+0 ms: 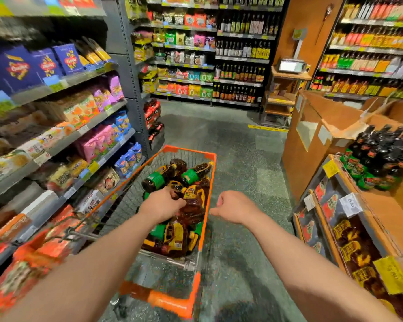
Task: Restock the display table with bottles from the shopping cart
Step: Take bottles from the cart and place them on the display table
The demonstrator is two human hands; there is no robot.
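An orange-rimmed wire shopping cart (210,156) stands in the aisle below me, filled with several dark bottles lying on their sides, some with green labels (157,178), some with yellow labels (193,194). My left hand (162,203) reaches into the cart and grips the neck of a yellow-labelled bottle. My right hand (234,206) hovers just right of the cart's rim, fingers curled, holding nothing. The wooden display table (379,205) is at the right, with upright dark bottles (382,156) grouped at its far end.
Shelves of packaged snacks (63,140) line the left, close to the cart. Below the display table's top, bins (349,242) hold more yellow-labelled bottles. A wooden counter (312,126) stands beyond the table. Grey floor (237,140) stretches ahead to bottle shelves.
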